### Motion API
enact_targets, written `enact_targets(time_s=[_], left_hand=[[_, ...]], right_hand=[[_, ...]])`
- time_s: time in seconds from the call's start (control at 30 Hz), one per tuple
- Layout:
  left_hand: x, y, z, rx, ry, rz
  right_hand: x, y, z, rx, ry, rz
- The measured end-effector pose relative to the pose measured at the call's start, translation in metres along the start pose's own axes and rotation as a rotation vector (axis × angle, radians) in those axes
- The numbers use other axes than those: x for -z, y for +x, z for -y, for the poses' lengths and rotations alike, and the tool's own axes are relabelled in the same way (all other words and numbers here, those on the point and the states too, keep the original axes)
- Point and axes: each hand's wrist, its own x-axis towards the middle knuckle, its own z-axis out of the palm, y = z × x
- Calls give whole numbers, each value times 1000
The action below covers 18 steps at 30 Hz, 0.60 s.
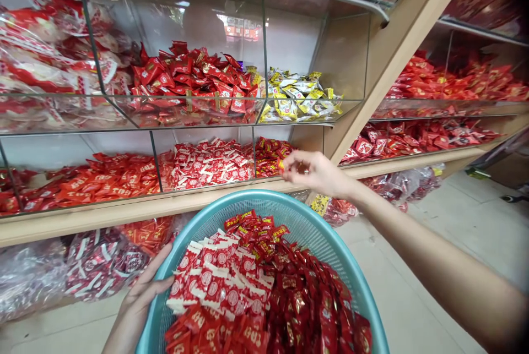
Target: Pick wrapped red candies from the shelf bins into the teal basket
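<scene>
My left hand (142, 293) is closed on the rim of a teal plastic basket (359, 282), with the thumb on the near side of the rim. White-and-red wrapped candies (223, 277), dark red shiny packets (306, 299), orange-red packets (215, 335) and small red-and-yellow candies (256, 230) lie in it in separate heaps. Above the basket's far rim, my right hand (312, 172) has its fingers pinched together. A bit of red-and-yellow wrapper shows at its fingertips, in front of the shelf bin of red-and-yellow candies (270, 150).
Clear-fronted shelf bins hold red packets (185, 79), yellow-and-white packets (295, 95) and white-and-red candies (210, 161). A wooden upright (380, 67) divides the shelves. Bulging plastic bags (103, 260) sit beneath on the tiled floor (438, 233).
</scene>
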Motion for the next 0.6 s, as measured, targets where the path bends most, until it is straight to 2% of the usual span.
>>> enact_targets(time_s=[0.13,0.2,0.37,0.53,0.6], left_hand=[[1,1,0,19,-34,19],[0,0,0,14,-37,17],[-1,-4,2,-48,3,13],[6,3,5,-117,-1,26],[10,8,5,-81,14,3]], right_hand=[[-42,-25,3,128,-341,349],[-63,-32,-5,123,-529,434],[-94,-32,-12,68,-810,453],[-114,-29,-10,21,-878,414],[-116,-28,-8,12,-881,388]])
